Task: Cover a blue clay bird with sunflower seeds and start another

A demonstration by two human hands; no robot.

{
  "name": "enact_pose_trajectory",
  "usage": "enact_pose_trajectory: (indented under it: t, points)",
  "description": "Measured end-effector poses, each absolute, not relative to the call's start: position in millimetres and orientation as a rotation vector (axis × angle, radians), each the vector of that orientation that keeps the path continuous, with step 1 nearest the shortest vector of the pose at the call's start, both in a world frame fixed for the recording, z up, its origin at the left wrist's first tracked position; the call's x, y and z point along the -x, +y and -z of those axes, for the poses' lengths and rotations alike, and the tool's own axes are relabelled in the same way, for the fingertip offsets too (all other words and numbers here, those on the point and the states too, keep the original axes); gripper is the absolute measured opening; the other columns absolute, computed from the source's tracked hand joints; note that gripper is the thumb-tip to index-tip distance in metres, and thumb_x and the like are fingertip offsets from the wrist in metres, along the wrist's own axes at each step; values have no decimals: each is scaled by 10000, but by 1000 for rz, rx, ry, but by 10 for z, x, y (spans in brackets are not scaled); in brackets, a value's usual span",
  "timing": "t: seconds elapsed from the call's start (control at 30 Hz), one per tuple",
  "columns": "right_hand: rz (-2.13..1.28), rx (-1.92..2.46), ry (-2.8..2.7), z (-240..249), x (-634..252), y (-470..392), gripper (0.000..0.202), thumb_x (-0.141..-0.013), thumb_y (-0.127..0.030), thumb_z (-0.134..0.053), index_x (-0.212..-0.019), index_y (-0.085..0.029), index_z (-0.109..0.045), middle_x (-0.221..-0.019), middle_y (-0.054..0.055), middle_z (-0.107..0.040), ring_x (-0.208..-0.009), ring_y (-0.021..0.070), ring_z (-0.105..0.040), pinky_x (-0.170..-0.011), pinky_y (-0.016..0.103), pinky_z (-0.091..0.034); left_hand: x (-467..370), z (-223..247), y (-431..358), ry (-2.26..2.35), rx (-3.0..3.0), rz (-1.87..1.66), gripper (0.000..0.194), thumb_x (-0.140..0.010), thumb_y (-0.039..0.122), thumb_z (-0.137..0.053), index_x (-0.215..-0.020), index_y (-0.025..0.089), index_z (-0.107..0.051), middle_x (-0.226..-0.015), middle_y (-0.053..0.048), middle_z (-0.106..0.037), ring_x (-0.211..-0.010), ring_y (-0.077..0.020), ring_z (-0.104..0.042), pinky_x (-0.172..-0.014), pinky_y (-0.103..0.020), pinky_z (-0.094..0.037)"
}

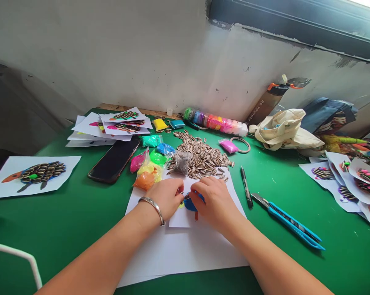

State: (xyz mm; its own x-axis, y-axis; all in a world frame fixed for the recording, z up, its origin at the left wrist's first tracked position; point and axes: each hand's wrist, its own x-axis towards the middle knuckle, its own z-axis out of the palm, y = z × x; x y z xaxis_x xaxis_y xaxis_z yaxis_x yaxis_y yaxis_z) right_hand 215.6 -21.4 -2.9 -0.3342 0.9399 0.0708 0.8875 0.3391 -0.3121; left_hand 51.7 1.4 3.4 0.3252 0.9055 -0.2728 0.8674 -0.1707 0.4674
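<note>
My left hand [169, 196], with a silver bangle on its wrist, is closed in a pinch; any small thing between its fingertips is too small to name. Close beside it, my right hand [214, 198] has its fingers bent together over a flat blue clay shape [190, 205], which it partly hides. Yellow and orange clay bits show at the shape's edges, and a dark seed lies near the fingertips. The clay is on a small white card [181, 221], on top of larger white paper [185, 254]. Just beyond the hands spreads a pile of striped sunflower seeds [200, 155].
Bags of coloured clay [149, 170] and a phone [114, 159] lie left of the seeds. Finished-looking seed pictures [43, 174] lie at both sides. Rightward are a black pen [246, 188], a blue utility knife [289, 221], a tape roll [243, 141] and a cloth bag [280, 129].
</note>
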Motion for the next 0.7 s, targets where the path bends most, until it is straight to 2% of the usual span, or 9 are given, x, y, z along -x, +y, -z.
enact_pose_trajectory:
  t: [0.13, 0.53, 0.7]
  points:
    - [-368, 1576, -2375, 82, -2219, -218, 187, -877, -186, -525, -769, -230, -671, -719, 11, -615, -765, 157, -480, -672, 302, -237, -519, -38, 19, 1563, -2031, -87, 46, -762, 243, -520, -739, 225, -556, -711, 8, -625, -643, -154, -542, -533, -259, -283]
    - [-357, 1607, -2420, 177, -2167, -188, 188, -804, -131, -588, -630, -191, -630, -653, -2, -588, -708, 139, -453, -642, 290, -231, -541, 1, 32, 1586, -2050, -78, 48, -763, 257, -524, -756, 231, -564, -738, 6, -639, -655, -161, -552, -531, -261, -312]
    - [-380, 1549, -2308, 156, -2253, -159, 148, -840, -162, -570, -769, -216, -688, -727, 9, -628, -772, 151, -510, -690, 286, -285, -480, -27, 52, 1529, -1953, -125, 90, -752, 248, -525, -763, 233, -613, -715, 10, -664, -675, -164, -590, -566, -258, -385]
